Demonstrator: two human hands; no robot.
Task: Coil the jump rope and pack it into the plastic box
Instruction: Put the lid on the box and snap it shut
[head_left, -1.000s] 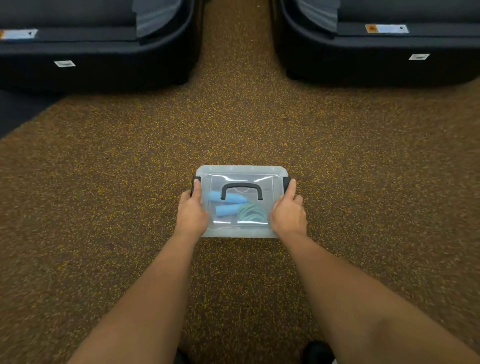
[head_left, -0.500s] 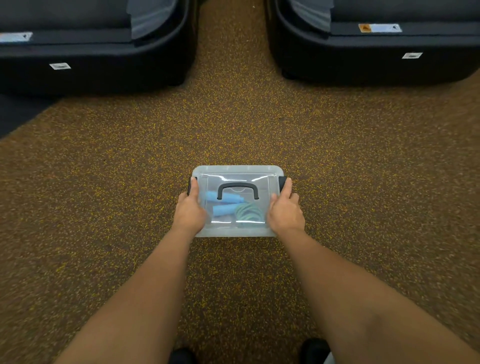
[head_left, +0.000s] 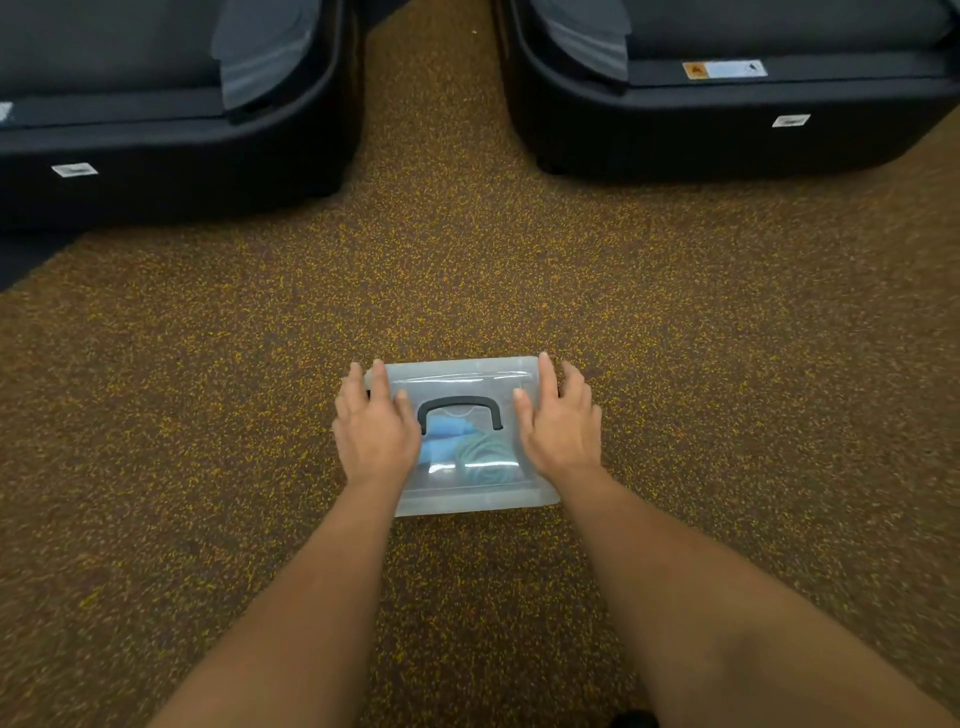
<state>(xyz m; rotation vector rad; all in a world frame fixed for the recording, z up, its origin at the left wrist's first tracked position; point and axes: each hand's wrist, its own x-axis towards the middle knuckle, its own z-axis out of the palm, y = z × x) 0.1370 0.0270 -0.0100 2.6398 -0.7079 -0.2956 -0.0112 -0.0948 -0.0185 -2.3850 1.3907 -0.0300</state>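
Underfoot, a brown floor (head_left: 727, 364) flecked with yellow fills most of the view. Two big black units stand at the far side, the left unit (head_left: 156, 156) and the right unit (head_left: 727, 114), with a strip of floor running between them; each carries small white labels, and the right one also has an orange-and-white sticker (head_left: 724, 69). Both bare forearms reach in from the near edge toward the middle. Between them the box (head_left: 467, 499), clear plastic with its lid on, sits flat on the floor. A dark handle (head_left: 460, 408) lies folded on the lid. The left hand (head_left: 375, 431) lies palm-down over the left end of the lid, fingers spread toward the far corner; its grip is wide and flat, clasping nothing. The right hand (head_left: 561, 428) mirrors it on the right end, also spread flat, pressing on the lid rather than gripping. Through the lid the rope (head_left: 480, 452) shows inside the box: greenish cord coiled at centre-right, with its blue handles (head_left: 441, 431) lying just left of the coil, partly under the left hand.
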